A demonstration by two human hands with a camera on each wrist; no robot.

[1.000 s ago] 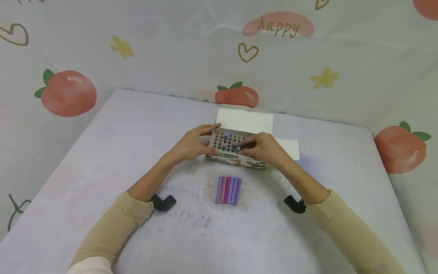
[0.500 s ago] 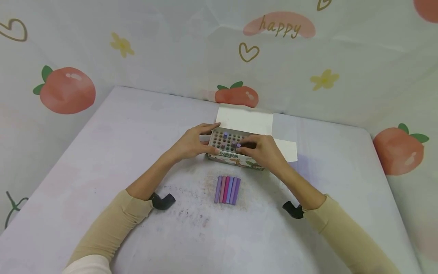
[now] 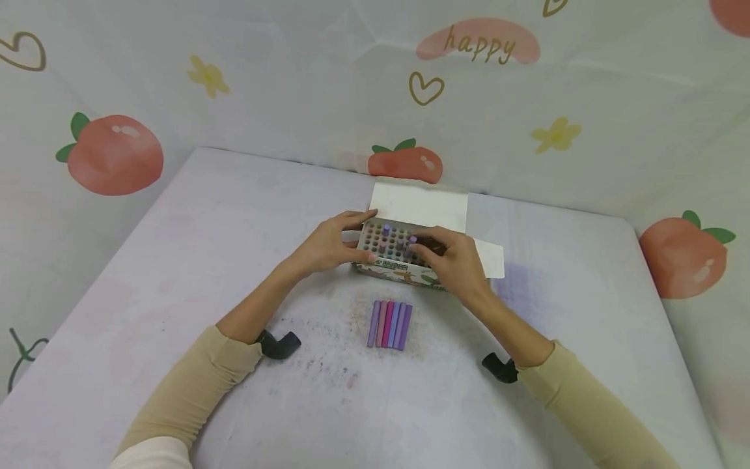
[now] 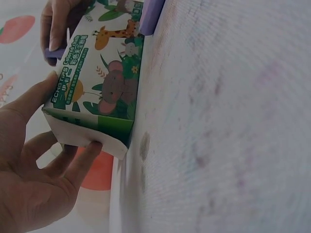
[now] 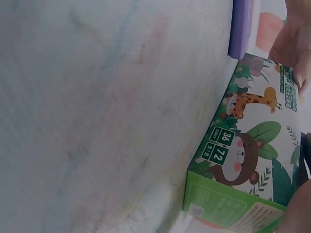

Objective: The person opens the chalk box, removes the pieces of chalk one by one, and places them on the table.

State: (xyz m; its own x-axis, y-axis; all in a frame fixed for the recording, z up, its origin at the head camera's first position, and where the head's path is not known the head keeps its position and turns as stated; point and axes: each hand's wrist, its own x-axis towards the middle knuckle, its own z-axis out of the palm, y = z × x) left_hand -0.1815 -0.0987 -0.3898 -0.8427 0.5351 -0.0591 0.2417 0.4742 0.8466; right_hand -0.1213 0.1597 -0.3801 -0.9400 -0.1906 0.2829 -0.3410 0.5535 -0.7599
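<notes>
An animal-printed chalk box [image 3: 404, 275] stands with its lid raised, showing a tray of round holes. Several chalk ends, such as a violet one [image 3: 387, 230], poke up from the tray. My left hand [image 3: 319, 251] grips the box's left end, thumb on the front top edge and fingers by the end flap [image 4: 87, 133]. Over the tray, my right hand [image 3: 459, 264] pinches a purple chalk stick [image 3: 413, 241] between thumb and fingers; it also shows beyond the box in the left wrist view. The right fingers hide part of the tray.
In front of the box lies a row of several chalk sticks [image 3: 389, 324], purple, pink and blue. A white flap [image 3: 491, 258] juts out on the right; the lid [image 3: 419, 203] leans back near the printed backdrop. Chalk dust marks the white tabletop [image 3: 281, 410].
The purple chalk stick now stands higher out of the tray in my right hand, which has shifted slightly right. My left hand stays at the box's left end.
</notes>
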